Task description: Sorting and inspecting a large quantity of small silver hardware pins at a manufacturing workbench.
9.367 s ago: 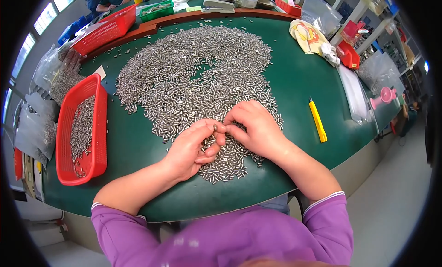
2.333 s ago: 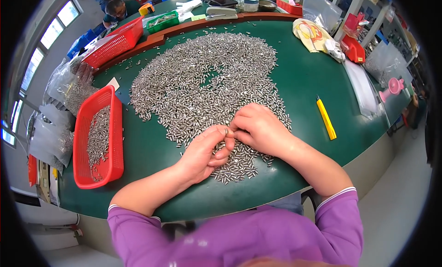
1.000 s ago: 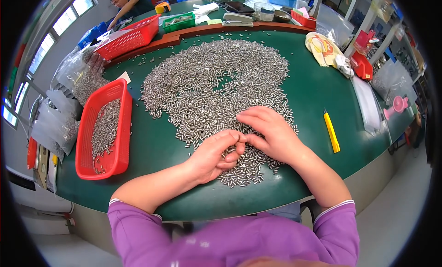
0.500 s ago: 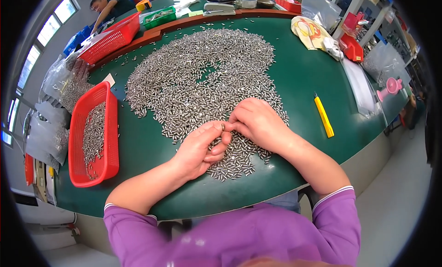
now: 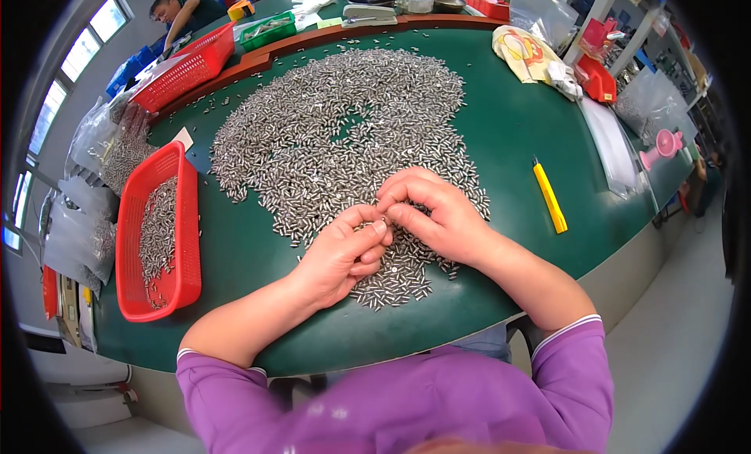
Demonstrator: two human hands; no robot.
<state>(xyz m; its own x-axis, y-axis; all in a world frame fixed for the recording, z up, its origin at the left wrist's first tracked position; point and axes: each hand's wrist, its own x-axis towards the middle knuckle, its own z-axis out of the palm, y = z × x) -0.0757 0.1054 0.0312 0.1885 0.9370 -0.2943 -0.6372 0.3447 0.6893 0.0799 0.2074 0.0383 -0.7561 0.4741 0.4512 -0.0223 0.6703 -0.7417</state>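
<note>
A wide heap of small silver metal pins (image 5: 344, 117) covers the middle of the green table (image 5: 516, 125). My left hand (image 5: 340, 254) and my right hand (image 5: 434, 219) rest on the near edge of the heap, fingertips meeting. Both pinch small metal pins between thumb and fingers. More pins (image 5: 395, 278) lie in a denser patch under and just in front of my hands.
A red basket (image 5: 156, 235) partly filled with pins stands at the left. A yellow utility knife (image 5: 550, 196) lies to the right. Plastic bags of parts (image 5: 102, 141), another red basket (image 5: 184, 66) and clutter line the far edge. Another person (image 5: 184, 12) works at the back left.
My hands stay together at the near edge of the heap, fingers shifting slightly on the pins. The view has swung a little as my head moved.
</note>
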